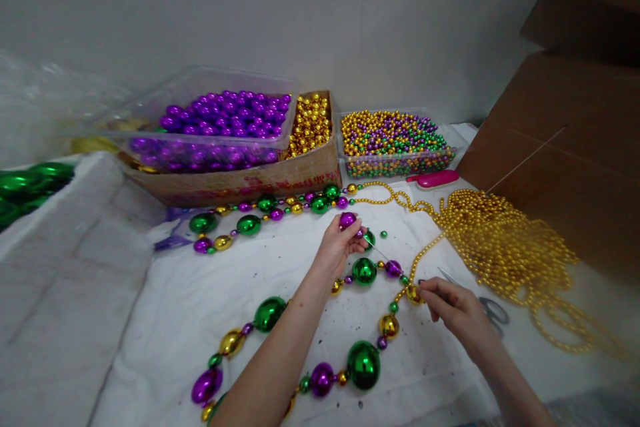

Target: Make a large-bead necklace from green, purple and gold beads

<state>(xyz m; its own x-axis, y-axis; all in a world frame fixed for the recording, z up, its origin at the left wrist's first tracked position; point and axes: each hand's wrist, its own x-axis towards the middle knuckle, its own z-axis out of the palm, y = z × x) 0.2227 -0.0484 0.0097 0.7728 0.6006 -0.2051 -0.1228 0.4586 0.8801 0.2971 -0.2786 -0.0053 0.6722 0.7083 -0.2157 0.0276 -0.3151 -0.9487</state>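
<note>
My left hand is closed in a pinch on a purple bead at the end of a thin needle or wire. My right hand is pinched near a gold bead of the strung necklace of large green, purple and gold beads that loops over the white cloth. What the right fingertips grip is too thin to see clearly. A second strung length lies beyond the hands.
A clear tub of purple beads, a cardboard box of gold beads and a clear tub of mixed small beads stand at the back. A heap of gold bead strands, scissors, a pink tool and cardboard lie right.
</note>
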